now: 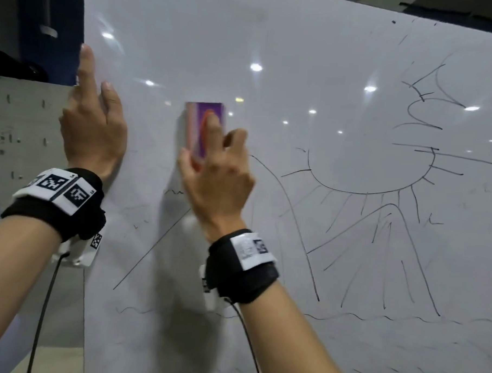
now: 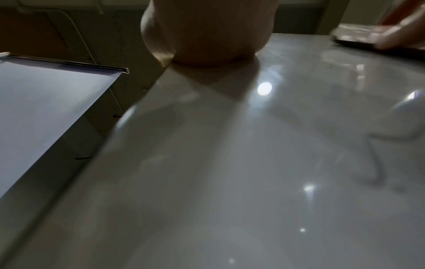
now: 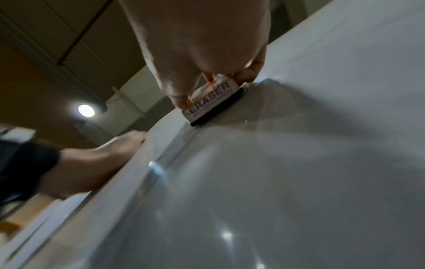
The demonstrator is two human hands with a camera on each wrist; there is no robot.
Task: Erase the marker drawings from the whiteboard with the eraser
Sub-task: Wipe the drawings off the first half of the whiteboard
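A: Colours on the eraser [image 1: 205,128]?

B: Purple top with an orange mark and a pale pink stripe. Side is white, "ERASER" in purple letters, black felt pad underneath.

A: Whiteboard [image 1: 315,62]?

B: Glossy pale grey-white, bright white light spots reflected. Drawings [image 1: 380,189] are thin black lines: half-circle with rays, peaks, wavy line.

A: Wrist bands [image 1: 58,200]?

B: Black, with white tags carrying black-and-white square code patterns. Black cables [image 1: 40,318] hang off them.

A: Left of the board?

B: Dark blue strip [image 1: 49,22], light grey panel [image 1: 22,125] with small black marks.
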